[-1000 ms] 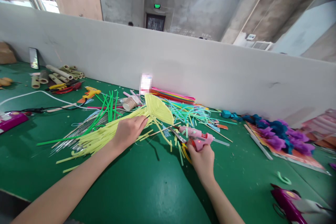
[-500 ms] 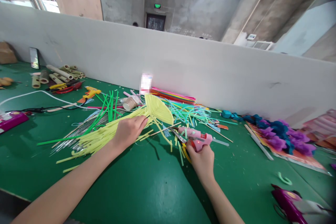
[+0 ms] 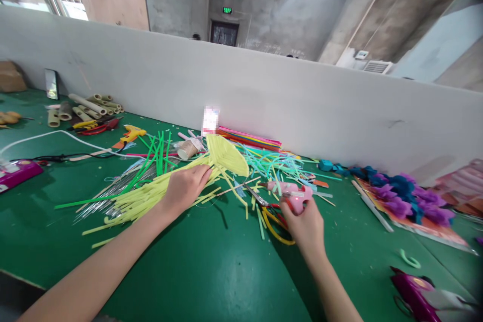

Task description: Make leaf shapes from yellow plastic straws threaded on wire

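Observation:
My left hand [image 3: 186, 186] is closed, pinching the lower end of a yellow fan-shaped piece [image 3: 228, 157] that looks made of pipe cleaners side by side. Under that hand spreads a pile of loose yellow pipe cleaners [image 3: 141, 196]. My right hand [image 3: 306, 224] is wrapped round a pink glue gun [image 3: 296, 192], its nozzle pointing left toward the yellow piece but apart from it. Scissors [image 3: 260, 200] with yellow and red handles lie on the table just left of my right hand.
Green table [image 3: 226, 271] against a white partition [image 3: 151, 75]. Green and pale blue pipe cleaners [image 3: 267, 161] lie behind. At left are a yellow glue gun [image 3: 132, 133], pliers [image 3: 96, 126] and bamboo tubes [image 3: 88, 103]; at right, purple-and-blue fluffy pieces [image 3: 403, 193] and a purple device [image 3: 418, 294].
My right hand has moved right with the pink glue gun, away from the scissors, whose handles now show more. My left hand and the yellow piece have barely moved.

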`<state>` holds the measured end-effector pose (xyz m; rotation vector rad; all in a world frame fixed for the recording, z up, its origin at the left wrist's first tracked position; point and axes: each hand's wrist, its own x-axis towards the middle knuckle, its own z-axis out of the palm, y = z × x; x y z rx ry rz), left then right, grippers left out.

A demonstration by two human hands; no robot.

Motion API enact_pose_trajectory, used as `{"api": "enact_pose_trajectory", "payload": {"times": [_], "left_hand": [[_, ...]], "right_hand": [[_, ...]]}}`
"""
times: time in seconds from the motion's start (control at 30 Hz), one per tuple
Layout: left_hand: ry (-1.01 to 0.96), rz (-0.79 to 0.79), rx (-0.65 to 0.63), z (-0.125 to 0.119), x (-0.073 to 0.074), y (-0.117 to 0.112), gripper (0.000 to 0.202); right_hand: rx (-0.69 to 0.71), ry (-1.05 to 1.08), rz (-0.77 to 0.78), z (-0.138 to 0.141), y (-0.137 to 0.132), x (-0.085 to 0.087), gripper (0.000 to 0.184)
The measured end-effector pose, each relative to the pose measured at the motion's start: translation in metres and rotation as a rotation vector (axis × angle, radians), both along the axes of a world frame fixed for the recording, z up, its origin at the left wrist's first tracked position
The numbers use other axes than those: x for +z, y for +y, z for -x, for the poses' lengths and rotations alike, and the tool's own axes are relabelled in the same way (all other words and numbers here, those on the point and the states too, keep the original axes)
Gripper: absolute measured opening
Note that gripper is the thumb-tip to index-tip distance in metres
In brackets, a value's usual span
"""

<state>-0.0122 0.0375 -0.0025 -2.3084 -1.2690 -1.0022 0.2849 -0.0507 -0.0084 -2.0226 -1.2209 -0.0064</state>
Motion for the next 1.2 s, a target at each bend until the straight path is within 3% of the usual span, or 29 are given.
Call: {"api": "enact_pose_trajectory", "payload": {"times": [0.13,0.3,0.43,0.5,0.57,0.63,0.7,0.83,0.9,1.03,1.2], "left_hand": [[-0.025,0.001,0.015,-0.001,0.002,-0.002,0.026],[-0.029,0.006,0.031,-0.001,0.001,-0.001,0.023],[-0.015,0.024,0.039,-0.002,0.0,0.0,0.024],[-0.012,0.031,0.043,-0.003,0.0,0.0,0.024],[-0.016,0.028,0.042,-0.004,0.0,-0.002,0.024],[-0.017,0.023,0.035,-0.005,0.0,-0.003,0.024],[-0.016,0.019,0.027,-0.006,0.0,-0.004,0.024],[-0.02,0.018,0.019,-0.007,0.001,-0.006,0.024],[-0.022,0.027,0.011,-0.007,0.001,-0.006,0.024],[-0.035,0.048,-0.017,-0.008,0.002,-0.008,0.025],[-0.034,0.038,-0.046,-0.011,0.002,-0.011,0.024]], "right_hand": [[-0.225,-0.112,0.142,-0.051,0.001,0.0,0.053],[-0.384,-0.196,0.457,-0.092,-0.005,-0.02,0.074],[-0.43,-0.17,0.563,-0.094,-0.011,-0.029,0.073],[-0.447,-0.203,0.529,-0.086,-0.012,-0.024,0.074],[-0.447,-0.294,0.391,-0.071,-0.012,-0.012,0.074],[-0.329,-0.319,0.169,-0.047,-0.013,0.002,0.066],[0.008,-0.18,-0.023,-0.018,-0.014,0.015,0.054],[0.607,-0.008,0.0,0.041,-0.024,0.023,0.034],[0.764,-0.04,-0.011,0.06,-0.029,0.018,0.034],[0.777,-0.086,-0.06,0.075,-0.028,0.001,0.035],[0.729,-0.126,-0.141,0.071,-0.021,-0.006,0.016]]}}
